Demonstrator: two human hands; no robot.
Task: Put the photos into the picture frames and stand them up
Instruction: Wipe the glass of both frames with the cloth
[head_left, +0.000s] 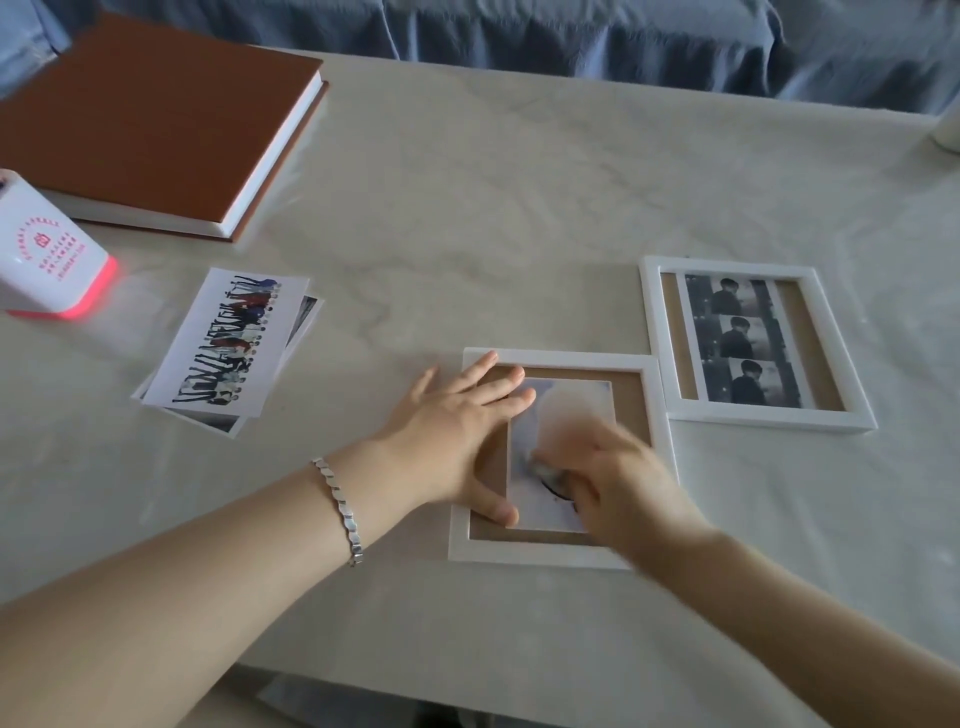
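A white picture frame (571, 358) lies flat on the table in front of me, with a pale photo (566, 410) lying inside it on brown backing. My left hand (457, 431) rests flat on the frame's left side, fingers straight, thumb at the photo's lower left corner. My right hand (618, 478) is blurred over the photo's lower right part, and its fingers cannot be made out. A second white frame (753, 415) lies flat to the right, holding a black-and-white strip photo (743, 343). Loose photos (223, 343) lie stacked to the left.
A brown hardcover book (145, 119) lies at the back left. A white device with a red glow (47, 260) stands at the left edge. Blue fabric (623, 36) runs behind the marble table (493, 208). A white object (948, 130) sits at the far right edge.
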